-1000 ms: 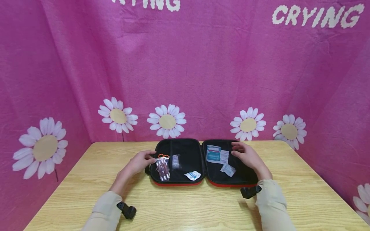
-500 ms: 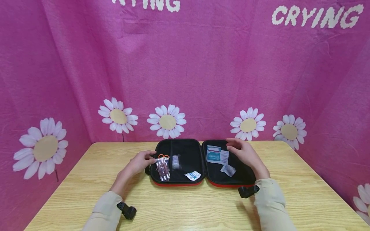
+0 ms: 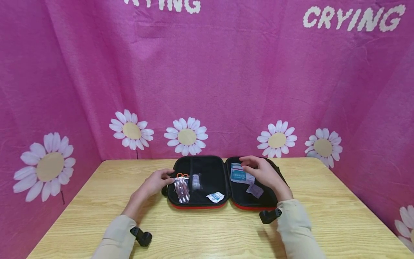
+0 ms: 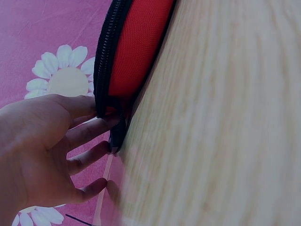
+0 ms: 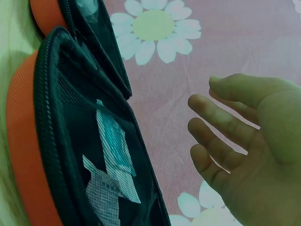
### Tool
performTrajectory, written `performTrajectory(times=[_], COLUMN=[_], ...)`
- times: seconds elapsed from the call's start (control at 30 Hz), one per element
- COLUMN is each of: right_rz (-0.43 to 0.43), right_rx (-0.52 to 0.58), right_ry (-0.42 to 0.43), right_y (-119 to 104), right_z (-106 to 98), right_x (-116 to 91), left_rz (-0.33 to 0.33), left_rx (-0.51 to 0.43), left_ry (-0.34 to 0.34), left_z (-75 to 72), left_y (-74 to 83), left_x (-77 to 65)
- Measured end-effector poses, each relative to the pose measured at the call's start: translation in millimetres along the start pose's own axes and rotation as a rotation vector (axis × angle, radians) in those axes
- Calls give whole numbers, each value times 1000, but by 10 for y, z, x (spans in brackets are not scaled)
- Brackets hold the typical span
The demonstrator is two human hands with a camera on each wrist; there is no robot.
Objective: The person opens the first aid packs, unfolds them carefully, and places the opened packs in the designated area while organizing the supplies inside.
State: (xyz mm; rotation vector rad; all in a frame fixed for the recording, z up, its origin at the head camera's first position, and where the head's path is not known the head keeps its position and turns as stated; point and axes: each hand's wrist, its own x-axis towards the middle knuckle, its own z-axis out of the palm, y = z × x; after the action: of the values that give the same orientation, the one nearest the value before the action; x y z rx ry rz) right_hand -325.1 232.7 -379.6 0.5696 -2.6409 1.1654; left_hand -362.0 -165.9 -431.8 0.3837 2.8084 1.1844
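Observation:
A red-and-black zip case (image 3: pixel 210 172) lies unfolded on the table. My left hand (image 3: pixel 156 182) holds its left edge; the left wrist view shows the thumb on the zip rim and fingers at the black carry handle (image 4: pixel 118 127). Inside the left half are orange-handled scissors (image 3: pixel 182 175), a pack of cotton swabs (image 3: pixel 182 190), a clear-wrapped white item (image 3: pixel 196 181) and a white-blue packet (image 3: pixel 215 196). My right hand (image 3: pixel 265 174), holding nothing, hovers above the right half with loosely bent fingers. Below it, a teal-white packet (image 3: pixel 237 172) and a small greyish packet (image 3: pixel 254 191) sit behind mesh.
The wooden table (image 3: pixel 200 233) extends in front of the case and to both sides. A pink curtain (image 3: pixel 220 79) with daisies hangs behind and along the sides. Each wrist wears a small black camera (image 3: pixel 141 236).
My right hand has moved left across the case's right half, from its far right part to over the teal-white packet. The left hand stays at the case's edge.

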Motion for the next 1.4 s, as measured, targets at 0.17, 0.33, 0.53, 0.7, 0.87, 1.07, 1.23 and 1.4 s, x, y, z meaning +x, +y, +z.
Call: performTrajectory(times=[0.17,0.33,0.53,0.7,0.87,1.07,1.23,1.4], right_rz=[-6,-30,-54,-67,-43,-53,-54,-46], right_rx=[-4,-12,-26,-42,-19,-11,-15,-25], right_ry=[-45,-104,-178,-226,-268,-341,-400,-446], right_y=[-52,-95,-129,-156,-175,-210,-253,-246], right_z=[78,159,261,333,404,465,493,534], right_x=[31,51,60,50,41,35,26,28], left_rz=[-22,-21,-27,4,-7,-32,-26,-15], left_rx=[-6,-14,-8,14,8,-3,-11,-6], left_ry=[-7,-9,-3,0,3,6,4,7], left_z=[-3,-10,-7,-14,-9,12,7,9], left_y=[21,32,18,31,32,30,32,4], left_x=[-15,-20,-9,-25,-20,-18,-24,-2])
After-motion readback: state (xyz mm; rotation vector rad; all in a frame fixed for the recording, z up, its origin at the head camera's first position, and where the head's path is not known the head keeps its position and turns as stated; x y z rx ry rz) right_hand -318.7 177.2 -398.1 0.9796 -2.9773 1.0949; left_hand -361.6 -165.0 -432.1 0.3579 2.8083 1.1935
